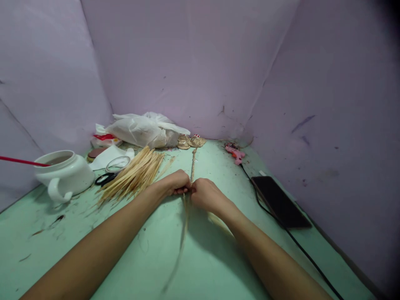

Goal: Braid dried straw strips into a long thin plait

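The straw braid (193, 164) stretches over the green table (131, 275), away from the person. The left hand (180, 182) and the right hand (205, 194) have fingers closed on its near end. I see loose straws (134, 175) left of the braid and a phone (280, 202) right of it.

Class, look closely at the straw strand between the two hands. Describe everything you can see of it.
The straw strand is narrow and tan, looks plaited, and seems made of dried plant fibre. It runs nearly straight over the green tabletop from near the round woven pieces; whether it joins them is unclear. The left hand and right hand pinch its near end, hiding the working point. Paler loose strips emerge below, one trailing toward the viewer.
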The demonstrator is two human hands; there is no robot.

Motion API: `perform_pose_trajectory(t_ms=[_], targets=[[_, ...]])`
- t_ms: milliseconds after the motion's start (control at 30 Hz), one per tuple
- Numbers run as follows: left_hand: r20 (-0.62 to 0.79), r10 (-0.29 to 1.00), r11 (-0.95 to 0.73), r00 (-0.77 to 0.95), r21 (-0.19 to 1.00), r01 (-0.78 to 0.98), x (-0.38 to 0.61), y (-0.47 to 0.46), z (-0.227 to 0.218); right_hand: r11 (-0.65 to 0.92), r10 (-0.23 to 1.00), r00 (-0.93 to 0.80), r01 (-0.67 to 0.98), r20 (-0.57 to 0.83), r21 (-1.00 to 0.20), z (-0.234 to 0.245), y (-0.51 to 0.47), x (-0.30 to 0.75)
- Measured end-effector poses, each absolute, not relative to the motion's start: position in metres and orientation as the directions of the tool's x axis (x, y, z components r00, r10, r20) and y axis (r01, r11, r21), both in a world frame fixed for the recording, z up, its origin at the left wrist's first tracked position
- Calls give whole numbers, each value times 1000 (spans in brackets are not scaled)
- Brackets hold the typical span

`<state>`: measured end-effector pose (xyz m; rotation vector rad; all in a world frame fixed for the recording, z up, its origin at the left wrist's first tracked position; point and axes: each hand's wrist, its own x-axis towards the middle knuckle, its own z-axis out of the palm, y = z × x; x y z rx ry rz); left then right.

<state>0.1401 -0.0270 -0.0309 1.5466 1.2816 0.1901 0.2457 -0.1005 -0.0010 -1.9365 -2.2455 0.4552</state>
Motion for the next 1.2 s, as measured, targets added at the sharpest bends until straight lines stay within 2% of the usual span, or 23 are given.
perform_pose_trajectory(t_ms=[100,167,333,567,667,733,833,900,1000,1200], targets=[[-572,676,239,465,766,597,137,-25,-26,95,981,-143,944,-133,-317,2,-99,249],[-581,633,242,512,777,581,134,-24,-24,84,978,-142,937,-151,-339,3,-98,251],[-450,723,69,524,802,593,133,-27,-19,-14,954,-139,864,-264,-504,2,-92,261],[-427,802,72,417,763,643,136,-31,-15,-78,972,-98,724,-214,-685,-3,-83,270],[-420,776,83,471,807,585,131,-24,-21,-185,964,-55,561,-259,-807,-8,-79,271],[-409,745,106,527,853,511,127,-19,-25,-273,949,-45,385,-313,-882,-10,-77,272],[-375,719,140,585,903,407,125,-16,-27,-390,897,-178,119,-405,-913,-10,-77,272],[-358,718,137,597,914,383,125,-17,-27,-450,856,-274,22,-438,-893,-9,-78,270],[-367,723,113,585,899,424,126,-19,-27,-439,860,-265,51,-436,-897,-9,-80,266],[-370,740,14,562,843,537,128,-20,-24,-323,908,-169,302,-383,-897,-16,-77,264]])
